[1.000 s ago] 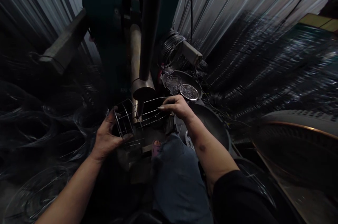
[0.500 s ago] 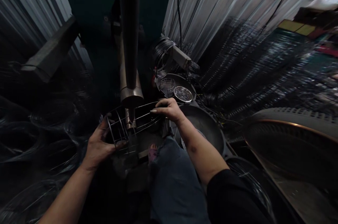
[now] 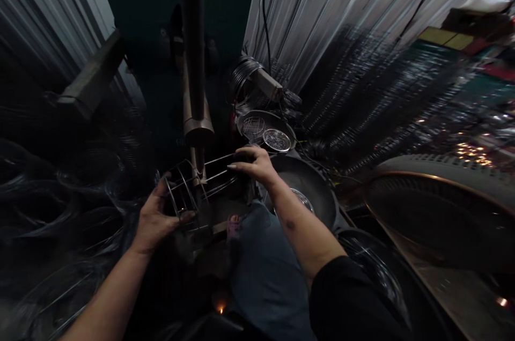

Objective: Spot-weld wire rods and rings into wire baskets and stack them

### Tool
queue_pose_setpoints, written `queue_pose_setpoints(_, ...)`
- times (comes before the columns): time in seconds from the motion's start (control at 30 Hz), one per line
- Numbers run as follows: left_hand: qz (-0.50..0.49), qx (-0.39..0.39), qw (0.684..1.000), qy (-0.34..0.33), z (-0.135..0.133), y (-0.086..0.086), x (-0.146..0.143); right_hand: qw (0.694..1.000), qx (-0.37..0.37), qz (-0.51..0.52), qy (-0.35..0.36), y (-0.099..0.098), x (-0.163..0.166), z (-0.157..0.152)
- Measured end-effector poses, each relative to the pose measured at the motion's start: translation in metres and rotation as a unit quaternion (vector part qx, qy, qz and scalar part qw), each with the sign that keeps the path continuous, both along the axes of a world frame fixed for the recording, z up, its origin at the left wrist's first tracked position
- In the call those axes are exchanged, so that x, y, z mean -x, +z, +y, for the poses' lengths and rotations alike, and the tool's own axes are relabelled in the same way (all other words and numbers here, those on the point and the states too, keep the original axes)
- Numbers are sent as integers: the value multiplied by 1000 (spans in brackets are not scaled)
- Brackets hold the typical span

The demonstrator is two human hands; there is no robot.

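A wire frame of thin metal rods, cage-like, spans the space between my two hands below the machine's upright metal rod. My left hand is closed around the frame's left end, thumb below and fingers above. At its right end, my right hand pinches the wires between thumb and fingers. The copper-coloured tip under the thick cylinder passes among the frame's wires. Whether the tip touches a wire is too dark to tell.
Right of my leg stand a dark round pan and a smaller pan holding round wire grids. A large fan is at the right. Wire rings lie at the left. Orange glints show at the far right, and a small flame-like spark glows below.
Orange glints and a small spark have appeared at the right and below. The view has shifted slightly. Both hands keep their hold on the wire frame, which looks slightly tilted.
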State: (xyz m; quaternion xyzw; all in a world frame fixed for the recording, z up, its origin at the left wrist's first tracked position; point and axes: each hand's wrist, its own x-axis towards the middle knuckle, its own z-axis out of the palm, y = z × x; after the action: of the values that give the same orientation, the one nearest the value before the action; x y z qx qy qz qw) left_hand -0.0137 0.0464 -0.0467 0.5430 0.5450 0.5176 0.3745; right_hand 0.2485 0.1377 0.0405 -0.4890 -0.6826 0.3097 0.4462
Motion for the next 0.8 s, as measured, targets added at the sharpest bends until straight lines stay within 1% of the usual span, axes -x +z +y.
queue_pose_setpoints(0.07,27,11,1000,-9,-34,0,4,999,-28,-2,-24,1,-8,-33)
queue_pose_setpoints(0.13,17,85,996,6,-72,-2,9,1000,4,21,-22,-8,-16,-75)
queue_pose_setpoints(0.17,-18,140,989,36,-90,-3,12,999,32,34,-11,-16,-19,-97)
queue_pose_setpoints(0.23,-115,254,957,82,-116,-8,17,996,72,50,36,-36,-19,-140)
queue_pose_setpoints(0.27,-177,295,934,95,-124,-11,20,994,72,48,59,-47,-15,-159)
queue_pose_setpoints(0.3,-235,323,911,99,-128,-14,21,994,58,31,82,-57,-9,-176)
queue_pose_setpoints(0.37,-323,341,878,90,-130,-16,21,990,7,-50,130,-72,12,-200)
queue_pose_setpoints(0.4,-351,339,869,80,-128,-16,18,983,-16,-104,153,-77,25,-206)
queue_pose_setpoints(0.47,-384,333,859,67,-126,-13,12,962,-33,-202,182,-79,50,-212)
queue_pose_setpoints(0.5,-396,332,854,67,-126,-11,8,952,-30,-237,191,-77,62,-213)
queue_pose_setpoints(0.57,-417,328,844,76,-129,-9,3,938,-18,-277,206,-69,79,-213)
queue_pose_setpoints(0.63,-418,327,843,87,-136,-10,2,931,-3,-292,220,-60,88,-216)
queue_pose_setpoints(0.7,-410,335,845,71,-144,-15,8,927,28,-295,229,-52,90,-223)
queue_pose_setpoints(0.77,-381,375,845,22,-152,-18,19,931,81,-268,234,-45,87,-230)
queue_pose_setpoints(0.8,-349,403,846,-11,-156,-17,25,937,113,-236,233,-42,84,-232)
